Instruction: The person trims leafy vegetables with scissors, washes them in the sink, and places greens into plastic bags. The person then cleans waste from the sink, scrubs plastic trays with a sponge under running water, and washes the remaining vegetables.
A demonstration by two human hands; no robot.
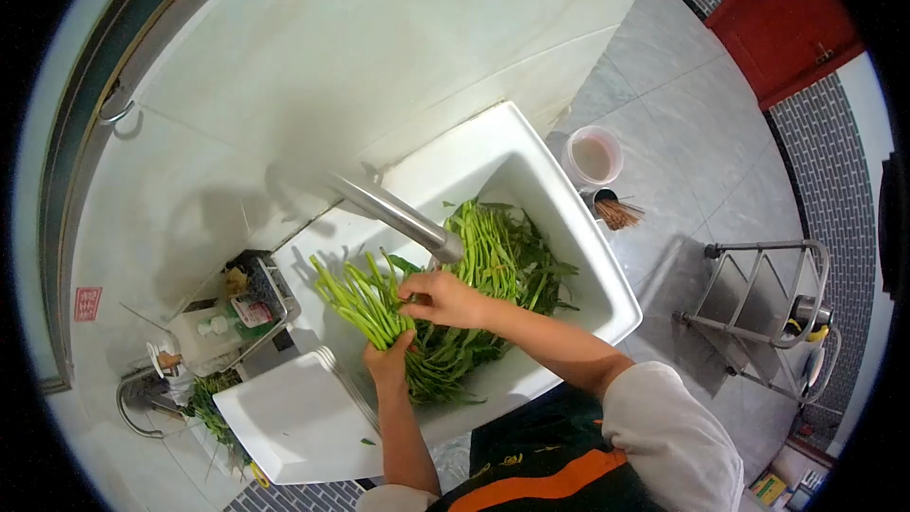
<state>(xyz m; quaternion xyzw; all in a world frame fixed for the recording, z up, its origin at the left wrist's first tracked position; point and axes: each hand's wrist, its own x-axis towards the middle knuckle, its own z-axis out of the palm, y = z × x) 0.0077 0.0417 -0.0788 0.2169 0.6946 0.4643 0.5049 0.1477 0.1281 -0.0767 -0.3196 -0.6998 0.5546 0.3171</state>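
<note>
Exposure moderate to bright; light diffuse, apparently from the 3 o'clock side, since soft shadows on the wall point(427, 28) lie toward 9–10 o'clock of the tap point(398, 213). Narrow highlight along its steel. White sink point(464, 147): shaded inner wall toward 1 o'clock. Floor point(673, 85): mild sheen at 2 o'clock, darker patch near the cart point(758, 308) at 3–4. Greens point(479, 246) clear at the stems, leaf detail lost in shade. Strong fisheye: window frame point(85, 66) bows at 10 o'clock, circular black vignette, bluish fringe. Sticker point(87, 303) at 9 o'clock: print illegible.
</note>
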